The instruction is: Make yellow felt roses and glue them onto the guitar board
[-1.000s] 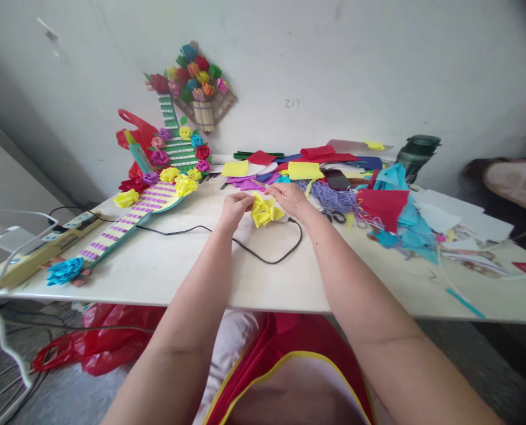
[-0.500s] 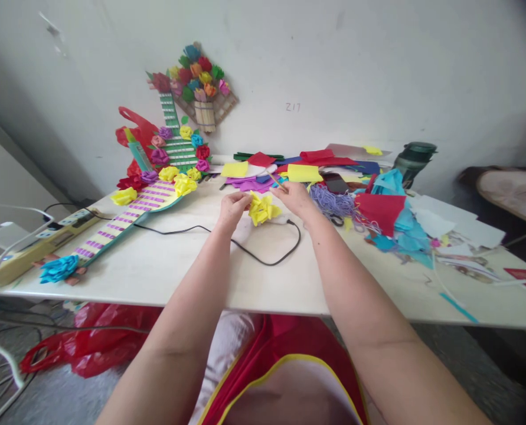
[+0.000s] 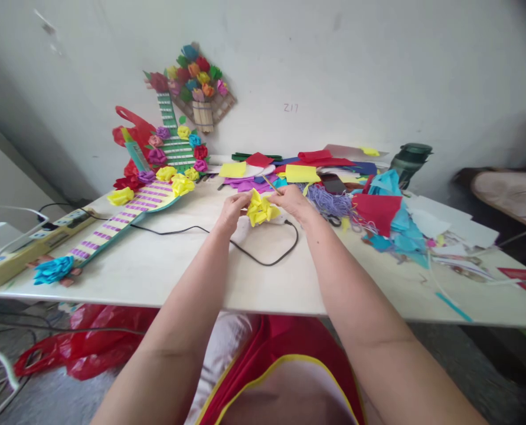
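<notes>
A yellow paper flower (image 3: 261,210) is between my hands above the middle of the table. My left hand (image 3: 232,212) pinches its left edge. My right hand (image 3: 293,203) grips a thin wooden stick (image 3: 271,185) that points up and left, and its fingertips meet the flower's right side. Behind the flower, partly hidden, lies a white object with a black cable (image 3: 263,264) looping out of it. To the left, a guitar-shaped craft piece (image 3: 132,215) with purple strips carries several paper flowers.
Yellow paper sheets (image 3: 302,173), purple yarn (image 3: 331,200) and blue crepe paper (image 3: 408,230) lie around the back and right. A dark bottle (image 3: 411,162) stands at the back right. A power strip (image 3: 32,248) runs along the left edge. A glue tube (image 3: 135,150) leans near a red bag.
My right fingertips have come in against the flower's right side, with the stick still in the hand. The flower has turned slightly. The whole view has shifted a little.
</notes>
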Tool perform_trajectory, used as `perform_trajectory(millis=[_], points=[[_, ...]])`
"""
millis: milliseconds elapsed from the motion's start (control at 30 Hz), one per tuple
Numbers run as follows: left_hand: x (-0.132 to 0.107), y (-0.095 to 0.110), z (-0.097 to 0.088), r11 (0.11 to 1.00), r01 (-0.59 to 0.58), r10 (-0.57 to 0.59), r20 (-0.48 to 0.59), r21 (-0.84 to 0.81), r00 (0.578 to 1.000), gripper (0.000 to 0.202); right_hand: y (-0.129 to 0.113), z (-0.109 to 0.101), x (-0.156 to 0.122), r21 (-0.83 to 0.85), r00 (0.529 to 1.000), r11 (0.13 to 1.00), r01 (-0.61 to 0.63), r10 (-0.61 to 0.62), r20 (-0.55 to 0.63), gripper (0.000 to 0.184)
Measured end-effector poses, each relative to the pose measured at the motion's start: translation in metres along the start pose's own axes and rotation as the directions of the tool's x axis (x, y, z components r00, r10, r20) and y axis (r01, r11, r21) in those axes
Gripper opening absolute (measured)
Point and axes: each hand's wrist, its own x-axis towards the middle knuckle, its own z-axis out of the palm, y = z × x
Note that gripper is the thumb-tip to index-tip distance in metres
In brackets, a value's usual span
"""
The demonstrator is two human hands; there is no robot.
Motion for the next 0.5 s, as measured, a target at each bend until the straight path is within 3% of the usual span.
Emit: perform_trajectory(millis=[200, 500], points=[[0.0, 0.0, -0.001, 0.999, 0.001, -0.003, 0.047, 0.047, 0.999, 0.054, -0.011, 0.004, -0.009, -0.082, 0.998, 0.995, 0.062, -0.059, 0.035, 0.016], [-0.005, 0.006, 0.002, 0.997, 0.011, -0.018, 0.095, 0.079, 0.995, 0.031, -0.01, 0.006, -0.01, -0.065, 0.996, 0.994, 0.092, -0.091, 0.017, 0.019]])
